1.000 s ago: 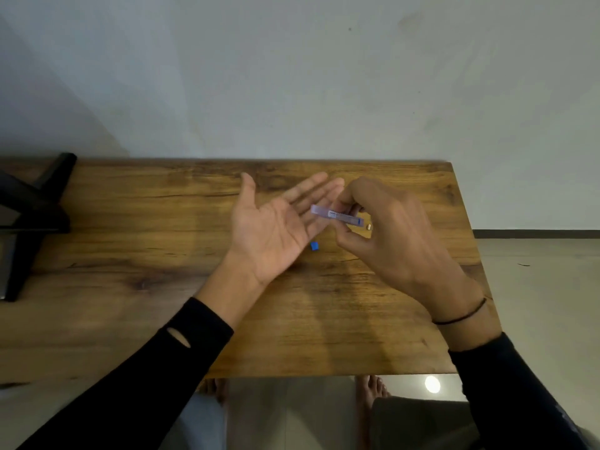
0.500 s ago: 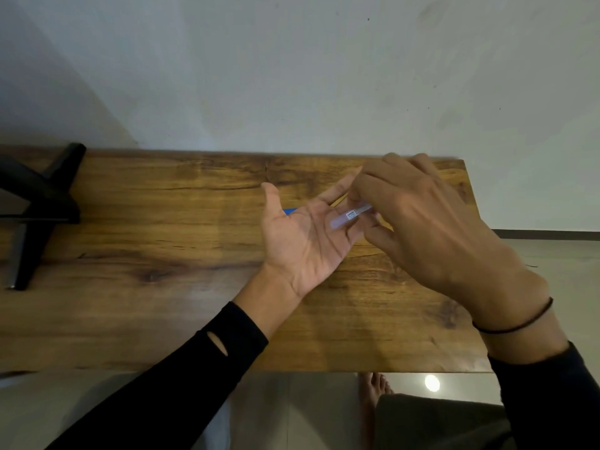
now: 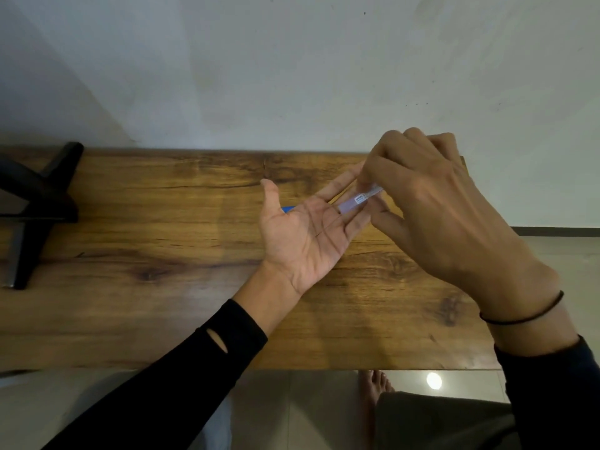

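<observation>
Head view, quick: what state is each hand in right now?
Left hand: open, palm up, fingers straight, gripping nothing.
Right hand: fingers curled, pinching the thin clear tube over the left hand's fingers.

Blue piece (image 3: pixel 287 208) on wooden table (image 3: pixel 156 228)
</observation>
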{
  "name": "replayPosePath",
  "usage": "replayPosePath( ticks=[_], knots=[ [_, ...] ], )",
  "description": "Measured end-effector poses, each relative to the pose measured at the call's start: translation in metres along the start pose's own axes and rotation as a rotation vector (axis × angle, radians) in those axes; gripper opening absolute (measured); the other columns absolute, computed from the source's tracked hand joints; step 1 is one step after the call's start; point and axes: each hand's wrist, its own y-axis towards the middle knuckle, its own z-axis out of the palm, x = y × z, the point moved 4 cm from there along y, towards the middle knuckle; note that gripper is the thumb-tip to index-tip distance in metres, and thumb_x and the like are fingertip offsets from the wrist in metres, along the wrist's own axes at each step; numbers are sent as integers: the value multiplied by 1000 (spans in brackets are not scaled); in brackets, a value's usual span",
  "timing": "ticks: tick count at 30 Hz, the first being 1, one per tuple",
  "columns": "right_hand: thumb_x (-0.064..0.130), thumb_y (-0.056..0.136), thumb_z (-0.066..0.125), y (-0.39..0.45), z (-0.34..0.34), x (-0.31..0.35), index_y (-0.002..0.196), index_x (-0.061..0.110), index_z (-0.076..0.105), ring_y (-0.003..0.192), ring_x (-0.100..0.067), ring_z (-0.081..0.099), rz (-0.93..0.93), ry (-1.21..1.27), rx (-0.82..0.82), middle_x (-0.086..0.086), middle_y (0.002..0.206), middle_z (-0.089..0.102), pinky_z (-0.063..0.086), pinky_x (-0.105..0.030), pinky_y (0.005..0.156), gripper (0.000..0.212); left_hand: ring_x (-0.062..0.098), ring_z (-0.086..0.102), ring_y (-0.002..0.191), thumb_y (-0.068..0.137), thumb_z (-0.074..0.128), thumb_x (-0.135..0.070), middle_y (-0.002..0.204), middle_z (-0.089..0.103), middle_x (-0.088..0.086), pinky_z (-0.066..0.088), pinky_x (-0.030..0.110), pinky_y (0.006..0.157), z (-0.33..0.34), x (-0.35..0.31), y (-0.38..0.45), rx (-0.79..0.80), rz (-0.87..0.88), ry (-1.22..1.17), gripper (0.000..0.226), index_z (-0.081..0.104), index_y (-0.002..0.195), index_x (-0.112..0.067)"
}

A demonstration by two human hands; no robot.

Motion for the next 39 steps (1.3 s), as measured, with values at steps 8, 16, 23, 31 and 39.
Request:
replayPosePath(
  ticks=[8, 16, 23, 31, 39],
  knots=[
    [7, 90, 75, -11, -13, -29, 102, 14, 71, 102, -29, 52, 146, 58, -126, -4, 109, 55, 27, -41, 89, 14, 40, 28, 162, 85, 22, -100, 168, 33, 34, 32, 47, 131, 6, -3, 0, 81, -30, -118, 134, 32, 162, 9],
    [13, 83, 77, -32, -4, -64, 98, 20, 73, 101, -22, 50, 265, 287, -33, 1, 104, 56, 39, -36, 84, 17, 41, 22, 164, 84, 18, -100, 175, 20, 33, 20, 46, 133, 3, -23, 0, 149, 11, -150, 135, 24, 165, 7],
    [25, 89, 77, -42, 73, -28, 96, 33, 67, 102, -13, 37, 204, 259, 352, 9, 106, 51, 34, -39, 87, 14, 41, 22, 165, 85, 16, -100, 174, 23, 33, 22, 45, 134, 0, -37, 3, 122, 61, -161, 135, 26, 165, 8],
    [30, 92, 75, -40, 96, -22, 105, 35, 65, 106, -14, 37, 218, 240, 450, 11, 110, 48, 32, -40, 84, 17, 41, 24, 164, 83, 18, -100, 173, 25, 33, 23, 46, 134, 0, -32, 3, 127, 37, -148, 136, 26, 164, 8],
    [10, 88, 71, -20, 45, -25, 95, 15, 68, 84, -8, 50, 197, 434, -91, 7, 84, 63, 38, -18, 81, 10, 40, 28, 163, 85, 13, -99, 171, 30, 35, 24, 43, 133, -2, -31, 5, 111, 38, -90, 134, 28, 164, 7]
  ],
)
